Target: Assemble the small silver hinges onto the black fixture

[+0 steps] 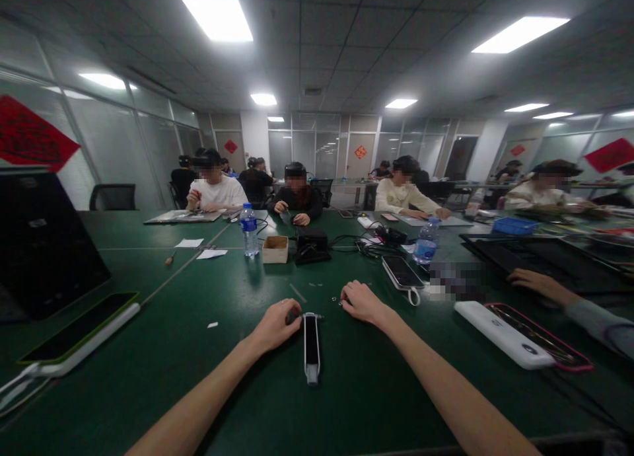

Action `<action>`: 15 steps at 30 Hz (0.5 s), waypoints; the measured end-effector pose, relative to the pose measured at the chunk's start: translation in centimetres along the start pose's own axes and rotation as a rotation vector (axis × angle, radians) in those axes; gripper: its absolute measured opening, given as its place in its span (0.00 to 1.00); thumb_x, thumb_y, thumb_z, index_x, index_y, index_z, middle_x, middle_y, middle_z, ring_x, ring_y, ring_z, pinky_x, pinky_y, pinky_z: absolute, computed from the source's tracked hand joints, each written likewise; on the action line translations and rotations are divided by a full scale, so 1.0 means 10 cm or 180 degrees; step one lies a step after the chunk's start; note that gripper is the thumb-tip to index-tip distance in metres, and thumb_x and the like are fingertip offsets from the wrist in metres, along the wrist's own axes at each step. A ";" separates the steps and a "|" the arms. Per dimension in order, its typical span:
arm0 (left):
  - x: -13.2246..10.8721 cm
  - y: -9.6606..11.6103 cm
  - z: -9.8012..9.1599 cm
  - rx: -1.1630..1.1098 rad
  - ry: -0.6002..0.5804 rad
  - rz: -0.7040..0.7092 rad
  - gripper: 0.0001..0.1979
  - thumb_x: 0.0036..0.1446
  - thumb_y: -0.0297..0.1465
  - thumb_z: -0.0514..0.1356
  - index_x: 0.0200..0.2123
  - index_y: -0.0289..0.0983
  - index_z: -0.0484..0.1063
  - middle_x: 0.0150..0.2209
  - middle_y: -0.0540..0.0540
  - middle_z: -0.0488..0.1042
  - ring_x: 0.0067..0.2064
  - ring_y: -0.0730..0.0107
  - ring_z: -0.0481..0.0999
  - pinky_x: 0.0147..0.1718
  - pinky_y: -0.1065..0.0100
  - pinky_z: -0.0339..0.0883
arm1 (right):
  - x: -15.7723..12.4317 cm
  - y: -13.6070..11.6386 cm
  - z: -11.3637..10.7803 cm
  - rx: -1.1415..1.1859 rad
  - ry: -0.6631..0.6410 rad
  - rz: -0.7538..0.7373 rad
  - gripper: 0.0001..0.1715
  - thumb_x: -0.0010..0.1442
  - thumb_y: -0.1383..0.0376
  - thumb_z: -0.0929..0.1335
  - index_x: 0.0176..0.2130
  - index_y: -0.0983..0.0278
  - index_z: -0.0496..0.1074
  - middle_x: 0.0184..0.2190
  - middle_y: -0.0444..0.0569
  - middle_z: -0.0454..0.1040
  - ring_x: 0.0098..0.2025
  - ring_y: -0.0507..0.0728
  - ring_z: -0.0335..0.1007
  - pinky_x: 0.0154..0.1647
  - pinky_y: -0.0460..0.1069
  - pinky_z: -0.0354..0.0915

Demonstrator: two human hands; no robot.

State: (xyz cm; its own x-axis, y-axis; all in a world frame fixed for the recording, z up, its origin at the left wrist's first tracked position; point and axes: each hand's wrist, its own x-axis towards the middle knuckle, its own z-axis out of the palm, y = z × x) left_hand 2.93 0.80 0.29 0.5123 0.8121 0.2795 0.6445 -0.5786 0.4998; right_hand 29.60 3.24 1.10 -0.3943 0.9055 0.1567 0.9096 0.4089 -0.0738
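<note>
A narrow device with white edges, a black middle and a grey near end [312, 350] lies lengthwise on the green table in front of me. My left hand [277, 324] is at its far left corner, fingers curled in and thumb close to its edge. Whatever those fingers hold is hidden. To the right, my right hand [364, 302] rests on the tabletop with bent fingertips pressed down. Beside those fingertips are tiny shiny metal pieces [334, 299], too small to name. A thin piece sticks out from the device's far end.
Ahead stand a water bottle [249, 231], a small cardboard box [275, 250] and a black stand [312, 246]. To the right are a phone [402, 272], a white power bank [502, 334] and another person's hand [542, 285]. A black laptop-like panel [44, 244] stands left.
</note>
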 end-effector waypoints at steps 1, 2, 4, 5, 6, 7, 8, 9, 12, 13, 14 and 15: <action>0.00 0.00 0.00 -0.0008 0.0002 -0.0001 0.08 0.56 0.32 0.56 0.37 0.35 0.69 0.34 0.47 0.72 0.29 0.70 0.70 0.29 0.69 0.64 | 0.00 -0.01 -0.01 -0.0006 -0.0026 0.0019 0.08 0.59 0.65 0.64 0.35 0.66 0.70 0.36 0.53 0.72 0.40 0.58 0.65 0.40 0.50 0.59; 0.00 -0.01 0.01 -0.0014 0.0004 0.0009 0.07 0.55 0.32 0.56 0.36 0.35 0.69 0.34 0.47 0.72 0.29 0.70 0.70 0.29 0.69 0.64 | 0.00 -0.02 -0.01 -0.0009 -0.0042 0.0032 0.07 0.58 0.65 0.64 0.35 0.66 0.70 0.36 0.53 0.72 0.39 0.58 0.65 0.39 0.50 0.59; 0.00 -0.03 0.02 -0.0035 0.0013 0.0036 0.07 0.54 0.31 0.56 0.36 0.36 0.69 0.33 0.48 0.72 0.29 0.71 0.69 0.28 0.70 0.63 | -0.01 -0.03 -0.03 0.0004 -0.0065 0.0041 0.07 0.57 0.64 0.64 0.34 0.65 0.70 0.35 0.52 0.71 0.38 0.57 0.64 0.38 0.50 0.58; 0.00 -0.04 0.03 -0.0046 0.0016 0.0042 0.07 0.54 0.31 0.57 0.36 0.36 0.69 0.33 0.48 0.72 0.29 0.71 0.69 0.28 0.70 0.63 | -0.01 -0.04 -0.03 0.0005 -0.0069 0.0041 0.06 0.57 0.65 0.65 0.33 0.65 0.69 0.34 0.52 0.71 0.37 0.57 0.64 0.37 0.50 0.58; 0.00 -0.04 0.03 -0.0060 0.0021 0.0040 0.07 0.54 0.31 0.57 0.36 0.36 0.69 0.34 0.48 0.72 0.29 0.71 0.69 0.28 0.70 0.63 | -0.02 -0.05 -0.04 0.0004 -0.0060 0.0029 0.05 0.57 0.65 0.65 0.32 0.65 0.69 0.34 0.52 0.71 0.37 0.57 0.64 0.37 0.49 0.58; 0.00 -0.05 0.03 -0.0071 0.0019 0.0033 0.07 0.54 0.31 0.57 0.36 0.36 0.69 0.34 0.48 0.72 0.29 0.71 0.69 0.28 0.71 0.63 | -0.02 -0.06 -0.04 0.0009 -0.0042 0.0000 0.05 0.57 0.66 0.65 0.32 0.65 0.69 0.33 0.52 0.71 0.36 0.57 0.64 0.37 0.49 0.58; -0.01 -0.05 0.03 -0.0076 0.0018 0.0024 0.07 0.54 0.32 0.57 0.36 0.36 0.70 0.34 0.48 0.72 0.29 0.71 0.69 0.28 0.71 0.63 | -0.03 -0.07 -0.05 0.0023 -0.0007 -0.0040 0.04 0.56 0.66 0.65 0.31 0.65 0.68 0.33 0.51 0.71 0.36 0.57 0.64 0.37 0.49 0.58; -0.01 -0.06 0.04 -0.0073 0.0017 0.0017 0.07 0.54 0.32 0.57 0.36 0.36 0.70 0.34 0.48 0.72 0.29 0.71 0.69 0.28 0.71 0.63 | -0.03 -0.08 -0.05 0.0046 0.0040 -0.0082 0.04 0.56 0.67 0.65 0.31 0.65 0.68 0.32 0.51 0.70 0.36 0.56 0.63 0.37 0.49 0.58; -0.01 -0.06 0.04 -0.0031 0.0032 0.0018 0.07 0.54 0.31 0.57 0.36 0.36 0.70 0.33 0.48 0.71 0.29 0.72 0.69 0.28 0.71 0.62 | -0.05 -0.12 -0.05 0.0204 0.0196 -0.0212 0.02 0.56 0.68 0.65 0.31 0.65 0.66 0.32 0.50 0.69 0.36 0.56 0.63 0.36 0.49 0.58; 0.00 -0.05 0.04 -0.0006 0.0042 0.0020 0.06 0.53 0.31 0.57 0.36 0.36 0.70 0.33 0.49 0.71 0.29 0.72 0.69 0.28 0.71 0.62 | -0.05 -0.15 -0.05 0.0267 0.0238 -0.0256 0.01 0.56 0.69 0.64 0.31 0.65 0.66 0.31 0.49 0.69 0.36 0.55 0.63 0.36 0.48 0.59; 0.00 -0.05 0.04 0.0017 0.0052 0.0024 0.06 0.53 0.30 0.57 0.35 0.36 0.70 0.32 0.49 0.71 0.28 0.72 0.68 0.27 0.71 0.62 | -0.06 -0.17 -0.04 0.0336 0.0274 -0.0317 0.01 0.55 0.70 0.64 0.31 0.65 0.66 0.31 0.49 0.69 0.36 0.55 0.63 0.36 0.48 0.59; 0.00 -0.05 0.04 0.0032 0.0050 0.0035 0.06 0.53 0.30 0.57 0.35 0.36 0.70 0.32 0.49 0.71 0.28 0.72 0.68 0.27 0.71 0.61 | -0.07 -0.20 -0.03 0.0412 0.0300 -0.0396 0.02 0.55 0.71 0.64 0.31 0.65 0.65 0.31 0.49 0.69 0.36 0.55 0.63 0.36 0.48 0.59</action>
State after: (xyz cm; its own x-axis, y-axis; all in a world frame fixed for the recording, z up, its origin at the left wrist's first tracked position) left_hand 2.81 1.04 -0.29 0.5104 0.8068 0.2977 0.6447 -0.5880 0.4885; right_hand 28.05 1.78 1.44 -0.4832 0.8349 0.2634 0.8278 0.5337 -0.1731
